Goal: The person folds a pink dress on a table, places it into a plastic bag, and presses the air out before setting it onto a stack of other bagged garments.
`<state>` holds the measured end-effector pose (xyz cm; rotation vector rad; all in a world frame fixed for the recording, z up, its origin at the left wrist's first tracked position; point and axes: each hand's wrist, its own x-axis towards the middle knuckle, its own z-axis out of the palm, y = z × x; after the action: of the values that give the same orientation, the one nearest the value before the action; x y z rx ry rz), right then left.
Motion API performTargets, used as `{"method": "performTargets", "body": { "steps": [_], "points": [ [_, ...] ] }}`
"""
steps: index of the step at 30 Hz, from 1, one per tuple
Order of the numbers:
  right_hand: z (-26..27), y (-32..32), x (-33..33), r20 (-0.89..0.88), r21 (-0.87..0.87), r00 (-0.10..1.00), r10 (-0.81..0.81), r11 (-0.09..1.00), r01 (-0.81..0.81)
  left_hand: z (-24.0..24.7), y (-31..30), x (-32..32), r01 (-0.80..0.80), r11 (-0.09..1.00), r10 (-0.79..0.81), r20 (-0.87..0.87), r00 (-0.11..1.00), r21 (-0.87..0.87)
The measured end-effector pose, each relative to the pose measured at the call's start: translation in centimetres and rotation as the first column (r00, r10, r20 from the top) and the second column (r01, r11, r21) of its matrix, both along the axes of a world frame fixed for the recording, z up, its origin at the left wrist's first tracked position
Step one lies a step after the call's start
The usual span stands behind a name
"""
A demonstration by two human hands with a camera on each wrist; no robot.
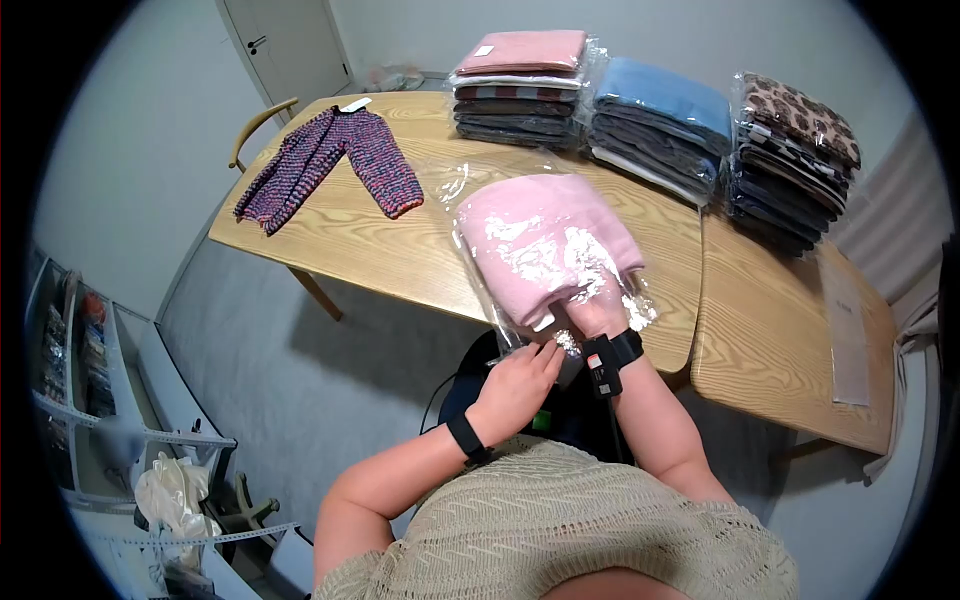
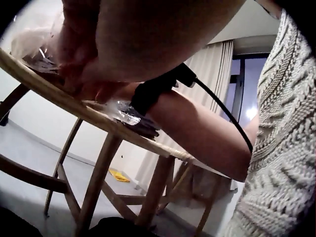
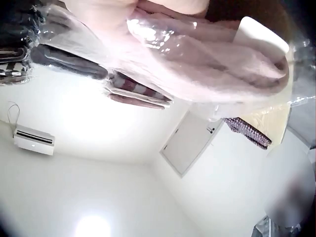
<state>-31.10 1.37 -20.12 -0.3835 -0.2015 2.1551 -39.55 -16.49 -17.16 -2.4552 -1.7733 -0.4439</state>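
Note:
A folded pink garment (image 1: 520, 225) lies in a clear plastic bag (image 1: 458, 190) at the table's front edge, its opening towards me. A white tag (image 1: 543, 321) shows at the garment's near fold, and again as a white tag (image 3: 261, 38) in the right wrist view. My right hand (image 1: 600, 305) reaches into the bag's mouth against the garment, its fingers hidden by glare and plastic. To its left, my left hand (image 1: 520, 385) pinches the bag's near edge with its fingertips. In the left wrist view the left hand (image 2: 81, 54) is dark and close.
A knitted multicolour cardigan (image 1: 340, 160) lies at the table's left. Along the back stand bagged stacks: one pink-topped (image 1: 520, 90), one blue-topped (image 1: 660, 125), one leopard-print-topped (image 1: 795, 160). A clear plastic sheet (image 1: 848, 335) lies at far right. Shelves (image 1: 100, 380) stand at lower left.

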Motion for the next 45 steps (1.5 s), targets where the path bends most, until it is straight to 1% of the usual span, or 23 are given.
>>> {"method": "performTargets", "body": {
  "steps": [1, 4, 8, 9, 10, 14, 18, 22, 23, 25, 26, 28, 29, 30, 32, 33, 34, 36, 37, 38, 40, 44, 45],
  "points": [
    [1.3, -0.9, -0.2, 0.033, -0.065, 0.994, 0.100, 0.993, -0.098, 0.2, -0.4, 0.0, -0.006, 0.999, 0.007, 0.031, 0.999, -0.048],
    [0.4, 0.1, -3.2, 0.053, -0.131, 0.979, 0.195, 0.974, -0.186, -0.4, -1.2, -0.7, -0.001, 1.000, 0.001, -0.029, 1.000, 0.009],
    [-0.3, 1.4, -7.7, -0.011, -0.102, 0.983, 0.186, 0.977, -0.186, -1.0, -1.6, -1.3, 0.015, 1.000, -0.015, 0.029, 0.999, -0.011],
    [1.9, 0.9, -8.4, 0.145, -0.149, 0.976, 0.161, 0.979, -0.139, -0.7, -1.8, -1.3, 0.005, 1.000, -0.005, 0.024, 1.000, -0.009],
    [0.4, 1.8, -8.9, 0.158, 0.077, 0.974, 0.160, 0.982, -0.173, -0.7, -1.7, -1.4, -0.001, 1.000, 0.001, 0.017, 1.000, -0.005],
    [1.2, 1.9, -9.1, 0.091, 0.045, 0.992, 0.084, 0.995, -0.088, -1.0, -1.7, -1.9, 0.025, 1.000, -0.025, 0.035, 0.999, 0.003],
    [0.4, 2.3, -7.9, 0.043, 0.033, 0.999, 0.024, 0.999, -0.026, -0.8, -1.7, -1.7, 0.116, 0.990, -0.110, 0.072, 0.991, -0.084],
    [-1.5, 3.2, -6.9, 0.130, 0.116, 0.990, 0.062, 0.990, -0.078, -0.4, -1.6, -1.5, 0.145, 0.987, -0.137, 0.116, 0.984, -0.064],
    [-1.5, 3.4, -6.6, 0.199, 0.066, 0.975, 0.096, 0.992, -0.111, 0.0, -1.6, -1.7, 0.149, 0.987, -0.141, 0.118, 0.983, -0.062],
    [0.8, 2.2, -6.6, 0.153, 0.067, 0.987, 0.047, 0.996, -0.058, 1.8, -2.0, -2.1, 0.398, 0.913, -0.350, 0.332, 0.876, -0.087],
    [1.8, 1.6, -6.5, 0.103, 0.060, 0.995, 0.000, 0.998, -0.006, 2.9, -2.5, -2.8, 0.439, 0.896, -0.433, 0.360, 0.826, 0.069],
    [2.4, 1.3, -6.1, 0.126, 0.007, 0.992, 0.018, 1.000, -0.019, 4.4, -3.1, -4.9, 0.150, 0.947, -0.259, 0.400, 0.879, 0.284],
    [2.2, 1.3, -6.2, 0.221, 0.029, 0.971, 0.092, 0.995, -0.101, 4.9, -2.6, -5.2, -0.148, 0.971, 0.013, 0.575, 0.818, 0.189],
    [2.0, 1.3, -6.2, 0.313, 0.043, 0.936, 0.162, 0.982, -0.184, 5.3, -2.1, -5.6, -0.418, 0.908, 0.272, 0.700, 0.661, 0.042],
    [1.8, 1.7, -6.4, 0.247, -0.024, 0.941, 0.233, 0.972, -0.234, 3.2, -0.3, -6.8, -0.552, 0.832, 0.454, 0.639, 0.621, -0.055],
    [2.5, 1.5, -6.3, 0.426, 0.105, 0.891, 0.158, 0.969, -0.222, 2.2, 0.1, -7.5, -0.494, 0.826, 0.550, 0.580, 0.601, -0.272],
    [2.8, 1.4, -6.1, 0.581, 0.231, 0.812, 0.055, 0.946, -0.229, 1.5, 0.7, -7.7, -0.491, 0.829, 0.546, 0.581, 0.603, -0.269],
    [-2.0, 4.3, -6.7, 0.594, 0.298, 0.803, 0.038, 0.917, -0.263, 0.3, 1.5, -7.6, -0.116, 0.758, 0.648, 0.722, 0.242, -0.642],
    [-2.5, 5.3, -6.4, 0.614, 0.244, 0.778, 0.132, 0.906, -0.346, 0.0, 1.7, -7.3, -0.012, 0.801, 0.592, 0.789, 0.166, -0.599],
    [-3.1, 5.9, -6.1, 0.627, 0.188, 0.746, 0.225, 0.885, -0.425, -0.2, 1.8, -7.1, -0.004, 0.799, 0.593, 0.787, 0.168, -0.601],
    [0.8, 3.8, -5.3, 0.634, 0.174, 0.748, 0.196, 0.906, -0.385, 0.2, 2.1, -6.7, -0.009, 0.799, 0.596, 0.790, 0.144, -0.601],
    [2.4, 3.1, -4.2, 0.775, 0.206, 0.618, 0.134, 0.871, -0.447, 0.5, 2.6, -6.4, -0.026, 0.794, 0.604, 0.782, 0.155, -0.608],
    [3.3, 2.6, -3.6, 0.837, 0.172, 0.526, 0.149, 0.842, -0.512, 0.7, 2.7, -6.2, -0.029, 0.794, 0.603, 0.780, 0.167, -0.607]
  ]
}}
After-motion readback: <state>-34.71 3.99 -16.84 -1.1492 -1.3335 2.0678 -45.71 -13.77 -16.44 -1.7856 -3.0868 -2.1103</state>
